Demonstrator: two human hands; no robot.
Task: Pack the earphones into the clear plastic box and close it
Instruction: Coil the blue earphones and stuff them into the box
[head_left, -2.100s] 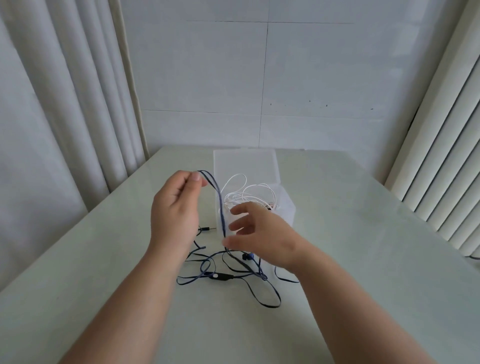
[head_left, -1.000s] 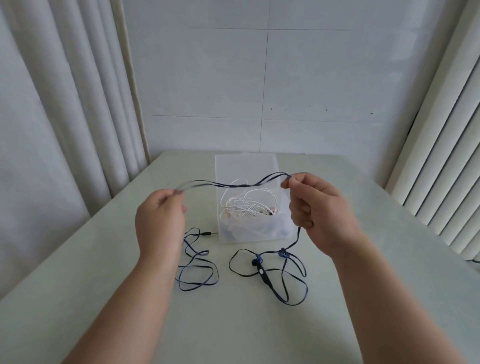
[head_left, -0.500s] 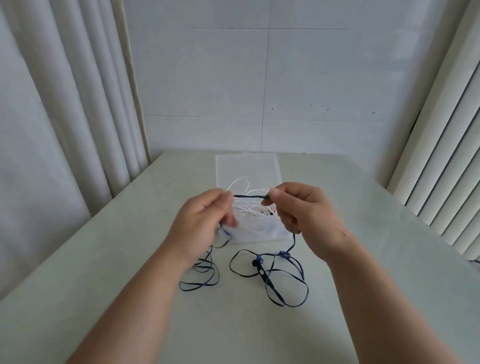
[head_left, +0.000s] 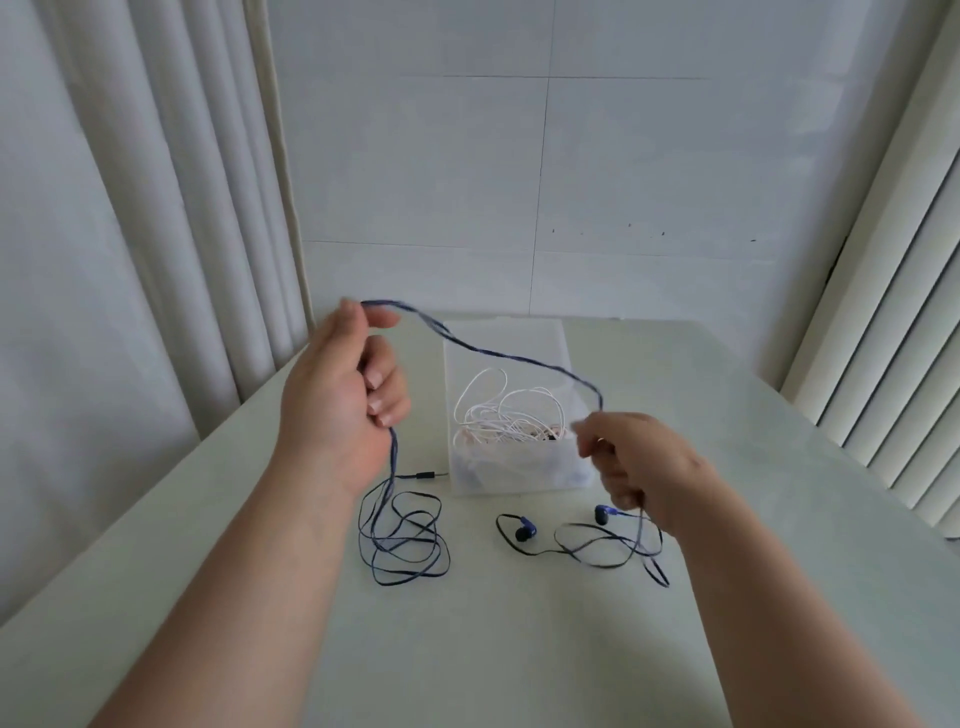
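Above the tabletop (head_left: 519, 649), the left hand (head_left: 337, 410) and right hand (head_left: 639, 467) each pinch the blue earphone cord (head_left: 498, 354) in their grip. Its buds (head_left: 523, 532) lie close in front of the clear box (head_left: 519, 475) holding white earphones (head_left: 509, 410).

No text, label, brand, number or sign legible anywhere in view.
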